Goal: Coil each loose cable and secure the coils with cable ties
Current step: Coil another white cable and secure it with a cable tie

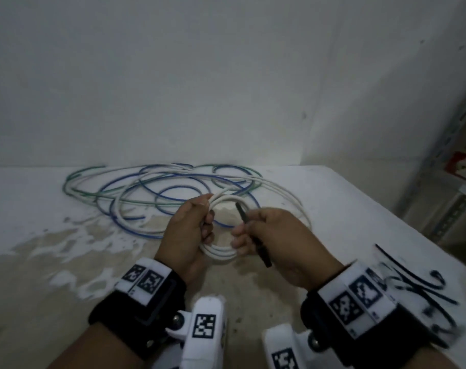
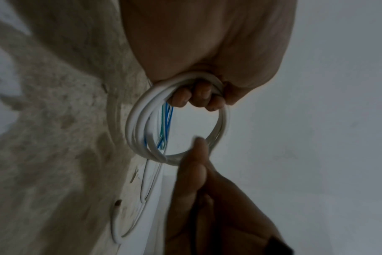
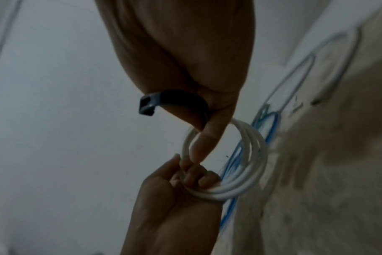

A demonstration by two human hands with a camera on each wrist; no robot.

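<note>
Desk: a white-painted desk [image 1: 333,198] with the paint worn away in large beige-brown patches across the near and left part; it runs back to the wall.
Room: a plain pale wall [image 1: 226,75] behind the desk, meeting a second wall at a corner on the right; dim light throughout.
Right edge: a grey slotted metal shelving upright [image 1: 439,166] stands beyond the desk, with a red-and-white package [image 1: 463,166] on it.
Writing: the package's print is too blurred to read; black-and-white square marker tags [image 1: 146,278] sit on the wrist bands, bearing patterns only.
Coiled cable: a small round coil of white cable [image 1: 221,251] is held up just above the desk between both hands.
Left hand [image 1: 189,230]: fingers curled through the coil, gripping its left side.
Right hand [image 1: 274,235]: pinches a black plastic cable tie [image 1: 253,235]; one fingertip reaches the coil's right side, possibly touching it.
Loose cables: a tangle of blue, green and white cables [image 1: 157,190] lies spread on the desk behind the hands, close to the wall.
Spare ties: loose black cable ties [image 1: 413,278] lie on the desk by the right wrist, motion-blurred.
</note>
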